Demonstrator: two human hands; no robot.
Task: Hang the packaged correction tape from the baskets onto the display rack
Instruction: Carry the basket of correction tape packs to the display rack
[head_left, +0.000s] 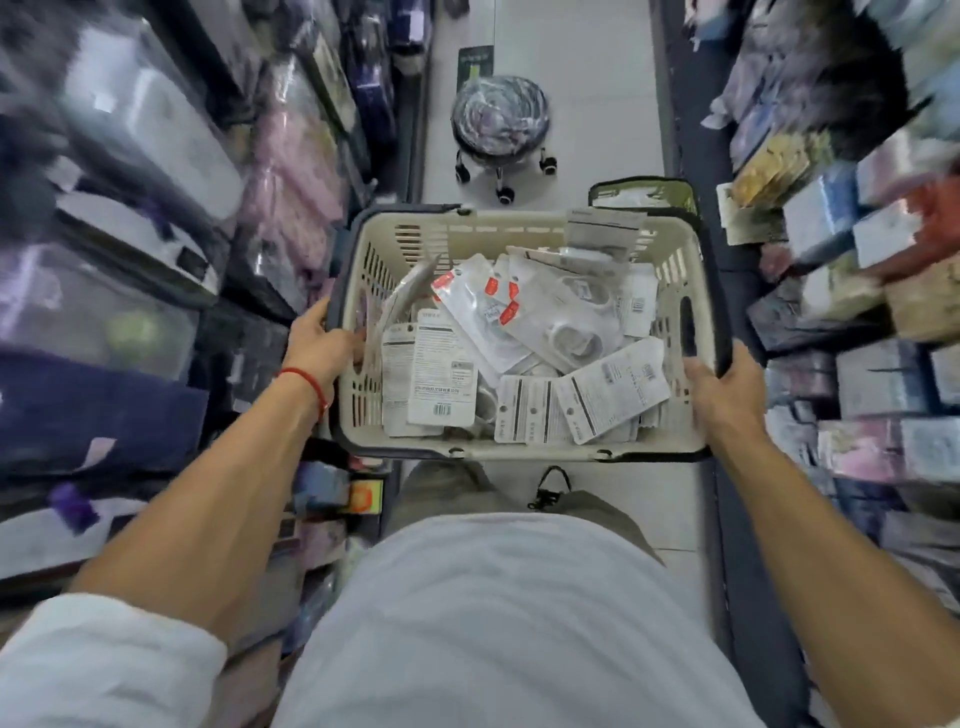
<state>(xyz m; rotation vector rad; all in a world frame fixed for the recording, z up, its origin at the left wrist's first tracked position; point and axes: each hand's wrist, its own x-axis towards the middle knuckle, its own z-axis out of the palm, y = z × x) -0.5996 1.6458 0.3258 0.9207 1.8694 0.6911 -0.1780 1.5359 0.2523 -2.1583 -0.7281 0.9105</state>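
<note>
- Left shelves (130, 249): blurred stacks of wrapped goods in purple, pink and dark navy fill the left side of the aisle; their kinds cannot be told.
- Left hand (324, 345): it grips the left rim of the basket, fingers curled over the edge and into the inside; a red string bracelet (306, 382) circles the wrist.
- Basket (519, 228): one cream plastic shopping basket with slotted walls and a dark rim, held level in front of the person's body, above the aisle floor.
- Correction tape packages (488, 322): a loose heap lying flat and overlapping in the basket bottom. They are white hang cards with a punched hole at the top, printed text and barcodes; some show a clear blister with a rounded white dispenser, and a few carry red labels. Well over a dozen, too jumbled for an exact count.
- Stool (500, 117): one round swirl-patterned seat on castors, standing on the pale tiled floor (582, 78) beyond the basket.
- Second basket (644, 195): a dark rim showing just behind the first one's far right corner.
- Right hand (727, 387): it grips the right rim, thumb on top of the edge.
- Right shelves (857, 260): blurred small packs in blue, white, red and tan.
</note>
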